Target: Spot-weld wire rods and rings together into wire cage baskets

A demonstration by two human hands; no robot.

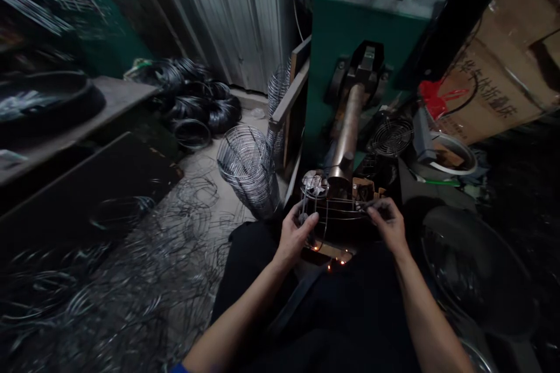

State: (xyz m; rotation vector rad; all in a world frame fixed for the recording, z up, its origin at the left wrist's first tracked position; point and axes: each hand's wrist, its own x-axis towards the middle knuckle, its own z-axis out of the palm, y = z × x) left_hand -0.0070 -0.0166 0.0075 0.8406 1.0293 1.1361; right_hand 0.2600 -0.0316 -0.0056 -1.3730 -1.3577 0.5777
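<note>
At the near end of the cylindrical steel machine arm, a thin grey wire frame, probably light, springy, best gripped by outer wires, spans half-closed left hand and right hand, both pinching it.

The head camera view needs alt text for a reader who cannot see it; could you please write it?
A person's left hand and right hand hold a wire frame by the end of a metal cylinder on a green machine, with orange sparks below. To the left, stacked wire baskets stand on a floor strewn with loose wire.
</note>
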